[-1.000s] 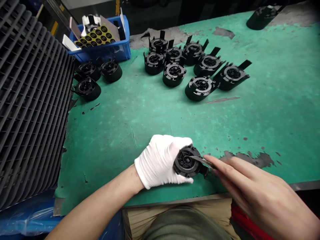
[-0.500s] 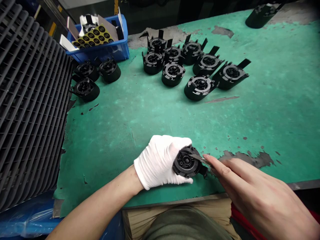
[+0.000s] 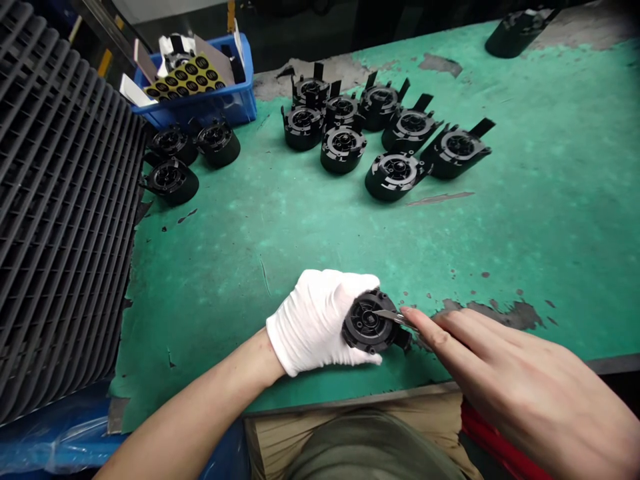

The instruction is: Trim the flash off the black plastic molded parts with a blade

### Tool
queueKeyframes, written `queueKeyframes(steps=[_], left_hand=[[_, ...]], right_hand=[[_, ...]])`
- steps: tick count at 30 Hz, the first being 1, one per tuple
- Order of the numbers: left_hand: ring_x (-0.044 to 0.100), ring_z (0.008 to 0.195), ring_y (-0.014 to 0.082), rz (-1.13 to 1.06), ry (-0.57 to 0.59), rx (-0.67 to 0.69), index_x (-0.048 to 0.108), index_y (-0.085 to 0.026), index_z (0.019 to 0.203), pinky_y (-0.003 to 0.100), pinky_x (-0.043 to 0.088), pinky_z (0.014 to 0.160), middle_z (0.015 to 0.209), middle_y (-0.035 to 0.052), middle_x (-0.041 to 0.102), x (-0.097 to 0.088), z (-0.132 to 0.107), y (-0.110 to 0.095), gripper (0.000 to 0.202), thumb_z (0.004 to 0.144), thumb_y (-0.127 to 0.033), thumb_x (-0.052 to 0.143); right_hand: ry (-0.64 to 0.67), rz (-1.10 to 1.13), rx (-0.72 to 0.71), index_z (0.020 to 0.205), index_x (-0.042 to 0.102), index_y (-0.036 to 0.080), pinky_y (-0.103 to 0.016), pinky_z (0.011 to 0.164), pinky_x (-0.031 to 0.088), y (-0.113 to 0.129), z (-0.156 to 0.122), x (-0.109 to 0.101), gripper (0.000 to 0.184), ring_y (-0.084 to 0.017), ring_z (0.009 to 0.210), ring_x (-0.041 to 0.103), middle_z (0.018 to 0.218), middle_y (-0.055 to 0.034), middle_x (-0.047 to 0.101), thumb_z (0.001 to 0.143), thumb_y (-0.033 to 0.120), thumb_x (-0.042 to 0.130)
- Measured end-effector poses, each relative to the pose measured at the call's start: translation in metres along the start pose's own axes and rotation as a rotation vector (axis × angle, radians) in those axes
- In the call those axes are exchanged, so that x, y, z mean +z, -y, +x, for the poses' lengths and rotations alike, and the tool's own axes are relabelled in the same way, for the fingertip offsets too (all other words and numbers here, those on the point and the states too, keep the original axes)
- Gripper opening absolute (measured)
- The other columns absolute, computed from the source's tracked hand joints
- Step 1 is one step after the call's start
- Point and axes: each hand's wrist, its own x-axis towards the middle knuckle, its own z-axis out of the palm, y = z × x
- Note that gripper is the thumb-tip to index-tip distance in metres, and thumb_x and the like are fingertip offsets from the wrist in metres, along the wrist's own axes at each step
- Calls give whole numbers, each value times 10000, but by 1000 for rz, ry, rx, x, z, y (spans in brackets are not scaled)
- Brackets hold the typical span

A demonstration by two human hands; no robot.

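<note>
My left hand, in a white glove, is wrapped round a round black plastic housing near the table's front edge. The housing's ribbed, ringed face is turned up toward me, and a tab sticks out at its lower right. Bare, my right hand grips a thin knife with a pointed metal blade. The blade's tip lies over the middle of the housing's face; whether it touches cannot be told. My right fingers hide most of the knife's handle.
Several similar black housings stand at the back middle of the green table. Others stand by a blue bin at back left, and one at the far right. A dark slatted rack borders the left side.
The knife's tip has shifted slightly left across the housing's face, toward its centre. My left hand keeps its hold on the housing. The whole view has shifted a little.
</note>
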Motion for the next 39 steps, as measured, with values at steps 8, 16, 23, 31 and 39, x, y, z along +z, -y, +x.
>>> queueKeyframes(steps=[8, 16, 23, 31, 39], left_hand=[[963, 1299, 475, -40, 1, 19, 708, -213, 1688, 609, 766, 1153, 1477, 209, 941, -3, 0, 3, 1038, 980, -917, 992], [920, 1496, 494, -21, 3, 82, 618, -248, 1832, 618, 753, 1270, 1672, 228, 891, -6, -4, 7, 1085, 1015, -874, 962], [932, 1470, 489, -2, -30, 130, 585, -204, 1849, 612, 770, 1244, 1664, 242, 891, -5, -5, 8, 1063, 1061, -827, 932], [932, 1468, 488, 1, -1, 78, 612, -253, 1828, 616, 763, 1246, 1646, 210, 904, -4, -5, 9, 1057, 1014, -838, 946], [959, 1354, 444, -34, 86, -6, 750, -263, 1663, 517, 767, 1143, 1469, 149, 955, -15, 6, -8, 808, 991, -653, 975]], right_hand=[[10, 32, -50, 1835, 607, 250, -331, 658, 544, -33, 9, -9, 714, -216, 804, 743, 1089, -47, 770, 1178, 2, 484], [136, 64, -148, 1869, 636, 295, -336, 922, 649, -66, 16, -16, 699, -202, 1028, 819, 1272, -74, 863, 1222, 48, 549], [43, -25, -193, 1847, 617, 285, -401, 850, 586, -68, 28, -8, 683, -247, 945, 740, 1196, -81, 830, 1217, 64, 475], [41, -136, -144, 2053, 332, 186, -469, 900, 657, -37, 3, -5, 1025, -327, 964, 762, 1146, -113, 810, 1059, -5, 491], [40, -162, -125, 2063, 294, 138, -496, 817, 685, -27, -5, -5, 1170, -337, 915, 762, 1135, -110, 799, 929, -52, 510]])
